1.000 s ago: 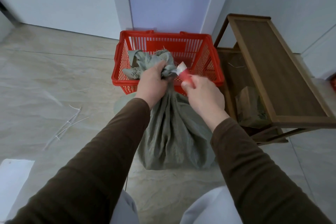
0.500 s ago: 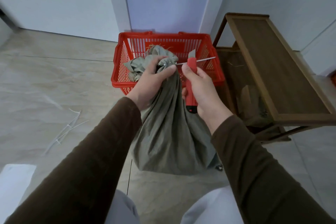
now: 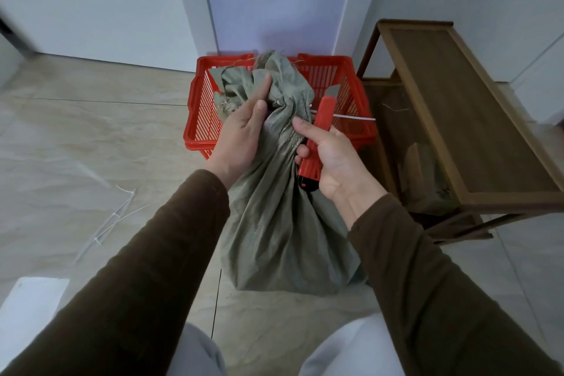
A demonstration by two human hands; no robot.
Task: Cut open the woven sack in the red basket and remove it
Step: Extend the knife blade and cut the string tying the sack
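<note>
A grey-green woven sack [image 3: 283,229] stands on the floor in front of the red basket [image 3: 195,119]. Its gathered neck is bound with a white zip tie [image 3: 354,117] whose tail sticks out to the right. My left hand [image 3: 241,128] grips the bunched neck from the left, fingers partly spread over the cloth. My right hand [image 3: 329,159] holds a red utility knife [image 3: 319,137] upright beside the neck, its blade out and pointing up close to the tie.
A brown wooden shelf [image 3: 467,119] stands at the right, with a brown bag on its lower level. Cut white zip ties [image 3: 113,220] lie on the tiled floor at the left. A white sheet [image 3: 27,305] sits at the lower left. Walls close behind the basket.
The sack's neck has been raised higher in front of the basket. My right hand turned the knife upright with the blade up. My left hand loosened from a fist to spread fingers.
</note>
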